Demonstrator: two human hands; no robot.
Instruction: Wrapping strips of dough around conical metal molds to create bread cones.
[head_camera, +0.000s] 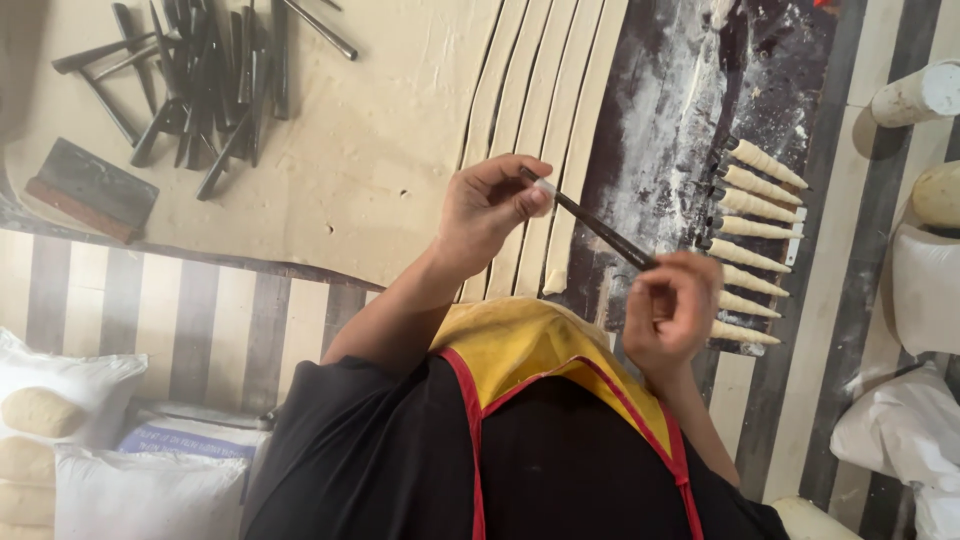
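Dark metal cone mould (598, 228): held slantwise above cut dough strips (540, 120). Left hand (488, 208) pinched its tip against a strip end; right hand (668, 305) closed round its wide end. Wrapped cones (752, 232) lay beside; spare moulds (200, 80) were heaped well apart.

Striped floor (190, 320), white sacks (140, 490)

Only packaging around is sacks: plump white sacks (70, 385) piled bottom left, one flatter bluish-white sack (190, 437) with a printed label band among them, plus crumpled white bags (890, 425) at the right edge.
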